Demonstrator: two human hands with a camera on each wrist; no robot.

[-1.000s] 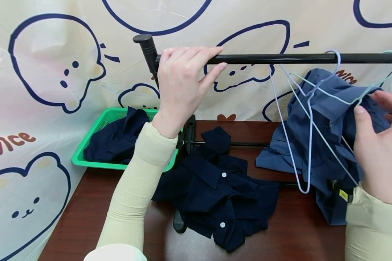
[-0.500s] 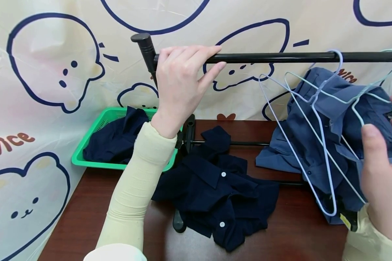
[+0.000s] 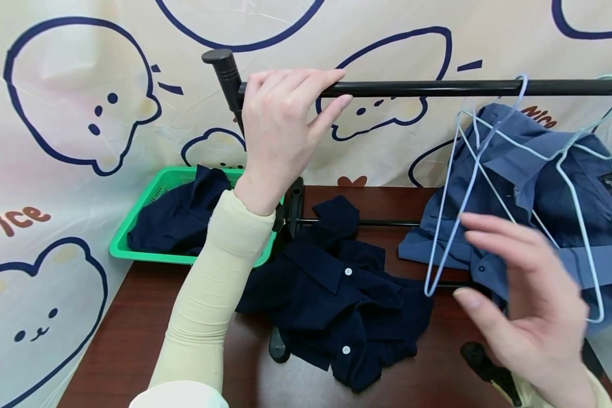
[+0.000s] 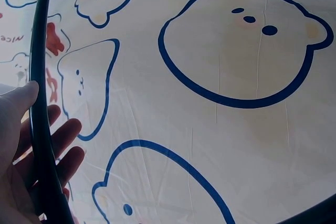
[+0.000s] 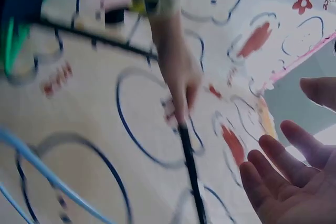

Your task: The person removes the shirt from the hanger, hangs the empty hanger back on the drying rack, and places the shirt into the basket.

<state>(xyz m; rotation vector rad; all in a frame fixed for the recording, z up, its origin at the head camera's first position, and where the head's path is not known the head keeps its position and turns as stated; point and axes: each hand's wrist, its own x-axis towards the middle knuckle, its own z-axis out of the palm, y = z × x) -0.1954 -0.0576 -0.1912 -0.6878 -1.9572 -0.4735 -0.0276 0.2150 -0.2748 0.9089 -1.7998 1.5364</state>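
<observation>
My left hand point(image 3: 285, 122) grips the black rail point(image 3: 428, 88) of a clothes rack near its left end. In the left wrist view, the thumb lies on the near side and the fingers curl behind the rail. My right hand point(image 3: 535, 306) is in the air, fingers spread and loosely bent, holding nothing. Beside its fingertips a pale blue hanger point(image 3: 459, 218) dangles, turned nearly edge-on. Farther right hangs a mint green hanger point(image 3: 566, 150). Behind both is a slate-blue shirt point(image 3: 522, 147); how it is supported is unclear.
A navy shirt point(image 3: 331, 306) with white buttons lies crumpled on the brown table point(image 3: 148, 334), over the rack's base. Behind it at left, a green basket point(image 3: 155, 259) holds a dark garment point(image 3: 173, 221). A printed curtain point(image 3: 132, 113) covers the back.
My right hand has come away from the hangers at right, moving left and down. The blue hanger has swung round to nearly edge-on. The left hand stays on the rail.
</observation>
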